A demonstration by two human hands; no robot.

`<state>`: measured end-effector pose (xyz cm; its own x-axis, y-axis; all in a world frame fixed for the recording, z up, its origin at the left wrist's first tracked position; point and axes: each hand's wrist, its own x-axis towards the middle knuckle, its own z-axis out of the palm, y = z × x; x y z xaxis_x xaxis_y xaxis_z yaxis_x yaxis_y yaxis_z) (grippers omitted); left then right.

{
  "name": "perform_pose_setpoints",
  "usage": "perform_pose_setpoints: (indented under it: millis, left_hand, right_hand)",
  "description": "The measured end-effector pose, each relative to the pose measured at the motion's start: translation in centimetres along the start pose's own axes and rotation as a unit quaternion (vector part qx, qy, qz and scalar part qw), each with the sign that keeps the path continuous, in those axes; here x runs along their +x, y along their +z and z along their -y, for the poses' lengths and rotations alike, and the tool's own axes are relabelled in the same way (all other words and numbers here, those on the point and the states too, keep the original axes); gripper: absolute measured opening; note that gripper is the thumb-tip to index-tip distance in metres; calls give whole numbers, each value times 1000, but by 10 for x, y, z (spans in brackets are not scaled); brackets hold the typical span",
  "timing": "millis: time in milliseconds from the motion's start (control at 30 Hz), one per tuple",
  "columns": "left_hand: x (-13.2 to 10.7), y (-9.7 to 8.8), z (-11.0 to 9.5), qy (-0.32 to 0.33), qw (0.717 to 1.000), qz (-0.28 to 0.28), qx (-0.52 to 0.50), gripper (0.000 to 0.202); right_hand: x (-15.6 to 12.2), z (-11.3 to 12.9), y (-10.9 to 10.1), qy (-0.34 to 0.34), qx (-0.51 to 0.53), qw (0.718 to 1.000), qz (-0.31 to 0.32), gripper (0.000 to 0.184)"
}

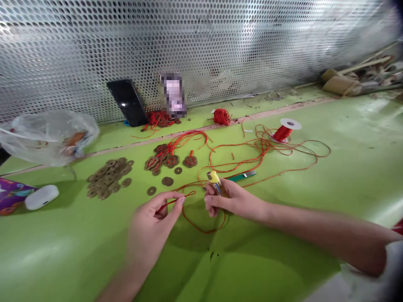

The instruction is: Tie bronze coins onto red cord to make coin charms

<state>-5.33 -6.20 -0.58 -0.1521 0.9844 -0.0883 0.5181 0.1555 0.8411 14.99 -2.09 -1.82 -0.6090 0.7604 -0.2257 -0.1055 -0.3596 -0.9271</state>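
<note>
My left hand pinches a thin red cord between thumb and forefinger, and a small loop of it sticks out past the fingertips. Just to the right, my right hand is closed around a lighter with a yellow top; no flame can be made out. Cord hangs in a wide curve below both hands. Beyond them lie coins with round holes tied with red cord, a few loose coins and a heap of brown coins. A green-handled tool, partly hidden, lies behind my right hand.
A spool of red cord stands at right, its strands tangled across the green table. Farther back are a red cord bundle and two phones against perforated metal. A plastic bag and white case sit left.
</note>
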Motion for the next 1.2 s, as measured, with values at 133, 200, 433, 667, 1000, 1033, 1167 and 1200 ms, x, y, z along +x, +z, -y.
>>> perform_pose_setpoints:
  millis: [133,200,433,667,1000,1033,1167,1200]
  left_hand:
    - [2,1,-3,-16,1000,-1,-26,35]
    - [1,2,-6,-15,999,-9,-40,36]
    - [-7,5,-14,19,997,4,-69,29]
    - [-10,9,-11,92,995,17,-22,23]
    - [-8,6,-13,87,996,32,-14,22]
    - [-8,6,-13,88,995,33,-15,22]
    - [-8,7,-12,82,996,42,-14,22]
    - [-8,8,-12,82,996,42,-12,22]
  right_hand:
    - [-5,1,4,33,22,998,53,42]
    - [-6,0,7,42,46,996,56,44]
    - [-3,-2,13,-23,-64,996,-62,41]
    - [-1,0,15,-54,-108,988,-92,41]
    - [-3,1,4,-114,-226,962,-102,34]
    - [-2,0,4,-113,-231,961,-106,33]
    - [-1,-2,3,-106,-233,960,-110,33]
    - [0,-2,3,-101,-230,962,-109,33]
